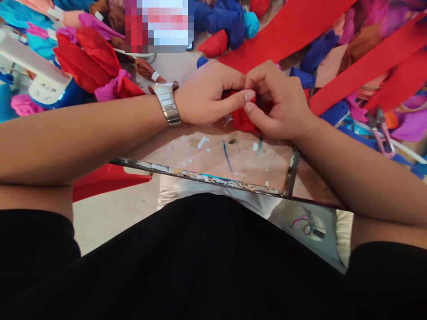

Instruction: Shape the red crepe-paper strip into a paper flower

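Both of my hands meet over the table, fingertips together on a piece of red fabric. My left hand, with a metal-banded watch on the wrist, pinches the fabric between thumb and curled fingers. From the other side my right hand grips it too, thumb tip close to the left thumb. Part of the fabric hangs below the thumbs, and the rest is hidden by my fingers. Small white scraps lie on the tabletop just in front of my hands.
Wide red fabric strips stretch across the back right. Bundles of blue cloth and red cloth crowd the far side. Pink-handled thread snips lie at the right. A white and blue device stands at the left.
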`<move>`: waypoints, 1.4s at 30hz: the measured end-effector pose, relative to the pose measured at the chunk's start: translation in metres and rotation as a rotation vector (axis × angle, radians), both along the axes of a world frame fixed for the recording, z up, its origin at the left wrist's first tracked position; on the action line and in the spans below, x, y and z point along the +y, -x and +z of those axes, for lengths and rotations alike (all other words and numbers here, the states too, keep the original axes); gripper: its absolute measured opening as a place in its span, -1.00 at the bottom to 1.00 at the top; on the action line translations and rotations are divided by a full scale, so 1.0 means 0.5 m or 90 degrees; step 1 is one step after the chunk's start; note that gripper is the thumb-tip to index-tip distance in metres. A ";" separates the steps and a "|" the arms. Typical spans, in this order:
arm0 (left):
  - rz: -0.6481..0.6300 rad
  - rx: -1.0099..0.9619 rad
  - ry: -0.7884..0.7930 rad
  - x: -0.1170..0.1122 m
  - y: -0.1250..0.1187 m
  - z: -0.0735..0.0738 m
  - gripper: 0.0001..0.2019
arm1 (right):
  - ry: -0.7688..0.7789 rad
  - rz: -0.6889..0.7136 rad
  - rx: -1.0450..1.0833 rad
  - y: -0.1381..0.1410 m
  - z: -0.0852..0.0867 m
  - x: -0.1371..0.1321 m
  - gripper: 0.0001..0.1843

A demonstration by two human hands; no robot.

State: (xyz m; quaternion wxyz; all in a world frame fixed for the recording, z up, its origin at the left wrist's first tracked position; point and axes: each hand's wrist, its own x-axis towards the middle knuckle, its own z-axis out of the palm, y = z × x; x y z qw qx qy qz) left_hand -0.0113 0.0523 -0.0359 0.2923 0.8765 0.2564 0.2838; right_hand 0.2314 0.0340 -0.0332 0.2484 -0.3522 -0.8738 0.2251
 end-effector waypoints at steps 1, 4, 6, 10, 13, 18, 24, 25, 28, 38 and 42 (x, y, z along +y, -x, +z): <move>0.006 0.009 -0.002 -0.002 -0.001 0.003 -0.39 | 0.000 0.000 0.001 -0.001 0.001 0.000 -0.57; 0.014 0.029 -0.009 -0.007 -0.002 0.009 -0.38 | 0.003 -0.003 0.005 -0.003 0.001 0.000 -0.59; 0.021 0.037 -0.009 -0.008 -0.002 0.010 -0.38 | 0.009 -0.005 0.010 -0.004 0.001 0.000 -0.60; 0.017 0.043 -0.016 -0.005 -0.003 0.008 -0.38 | 0.003 0.003 0.003 -0.004 0.004 0.002 -0.63; 0.014 0.043 -0.022 -0.005 -0.004 0.007 -0.37 | -0.025 0.014 -0.004 -0.002 0.006 0.002 -0.66; 0.019 0.035 -0.014 -0.006 -0.004 0.007 -0.38 | -0.055 0.029 -0.001 -0.001 0.005 0.002 -0.69; 0.010 0.026 -0.011 -0.001 -0.001 0.005 -0.40 | -0.038 -0.001 -0.015 -0.001 0.000 0.003 -0.60; 0.012 0.023 -0.006 -0.001 -0.002 0.005 -0.41 | -0.036 0.000 -0.012 -0.001 -0.001 0.003 -0.60; 0.005 0.004 0.026 -0.002 -0.005 0.008 -0.41 | -0.028 -0.007 -0.006 -0.002 0.000 0.001 -0.59; 0.000 -0.119 0.101 -0.006 -0.007 0.009 -0.49 | -0.071 -0.052 0.042 0.007 0.016 -0.021 -0.64; 0.032 -0.140 0.130 -0.014 -0.007 0.013 -0.51 | -0.110 -0.048 0.097 0.009 0.009 -0.015 -0.67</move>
